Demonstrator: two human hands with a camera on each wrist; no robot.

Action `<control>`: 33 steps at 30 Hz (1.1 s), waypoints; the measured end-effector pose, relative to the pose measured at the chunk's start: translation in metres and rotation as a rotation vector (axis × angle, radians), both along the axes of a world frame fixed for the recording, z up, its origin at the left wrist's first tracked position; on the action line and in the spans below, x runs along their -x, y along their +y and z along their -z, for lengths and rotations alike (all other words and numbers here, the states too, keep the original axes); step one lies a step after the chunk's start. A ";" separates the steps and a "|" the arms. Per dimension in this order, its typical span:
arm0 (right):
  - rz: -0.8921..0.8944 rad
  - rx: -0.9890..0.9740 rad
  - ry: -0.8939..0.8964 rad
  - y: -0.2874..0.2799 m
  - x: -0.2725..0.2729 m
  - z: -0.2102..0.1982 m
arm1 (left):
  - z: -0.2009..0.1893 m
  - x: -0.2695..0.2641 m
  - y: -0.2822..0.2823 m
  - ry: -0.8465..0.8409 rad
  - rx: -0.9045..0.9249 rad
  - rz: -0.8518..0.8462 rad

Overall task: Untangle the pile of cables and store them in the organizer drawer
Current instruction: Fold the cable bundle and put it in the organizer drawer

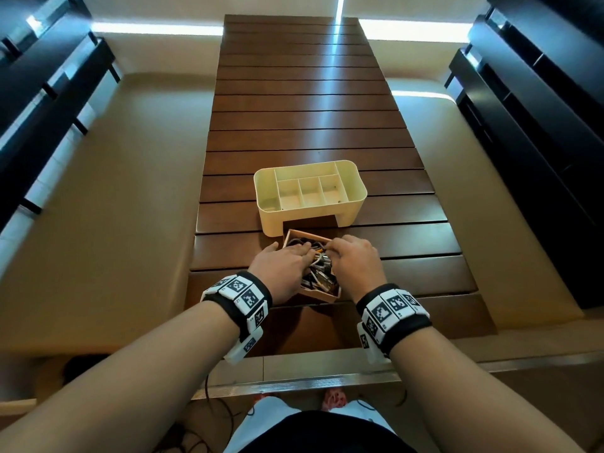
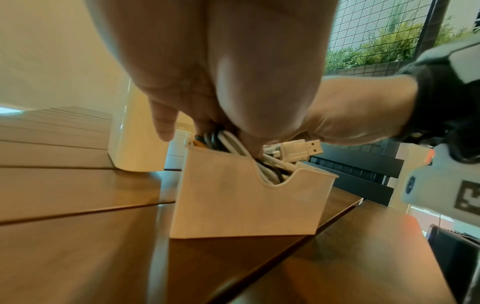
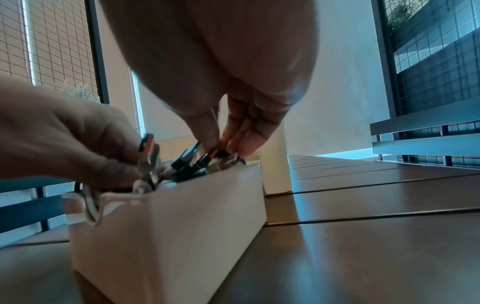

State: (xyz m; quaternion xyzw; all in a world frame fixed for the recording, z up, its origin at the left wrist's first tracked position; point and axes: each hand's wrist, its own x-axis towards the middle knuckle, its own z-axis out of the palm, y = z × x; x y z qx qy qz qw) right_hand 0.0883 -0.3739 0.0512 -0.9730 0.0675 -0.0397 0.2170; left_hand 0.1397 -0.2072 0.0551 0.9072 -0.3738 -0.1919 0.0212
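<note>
The cream drawer [image 1: 322, 294] stands pulled out in front of the cream organizer [image 1: 356, 194], full of black and white cables [image 1: 318, 273]. Both hands are over it. My left hand [image 1: 302, 255] reaches in from the left, with its fingers curled into the cables [image 2: 228, 144] and one finger [image 2: 163, 127] straight beside the drawer's [image 2: 246, 205] edge. A white USB plug [image 2: 301, 148] sticks up above the rim. My right hand [image 1: 333, 248] comes from the right and pinches black plugs [image 3: 197, 156] at the drawer's [image 3: 168, 236] far end. The cables under the hands are hidden.
The drawer sits on a long dark slatted wooden table [image 1: 310, 109], near its front edge. The organizer's top compartments [image 1: 309, 189] hold almost nothing. Dark benches [image 1: 539, 142] line both sides of the beige floor. Loose black wires [image 1: 215, 416] lie on the floor by my feet.
</note>
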 end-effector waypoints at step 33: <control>-0.232 -0.040 0.028 -0.036 -0.015 -0.026 | 0.002 0.006 -0.015 -0.178 -0.015 -0.059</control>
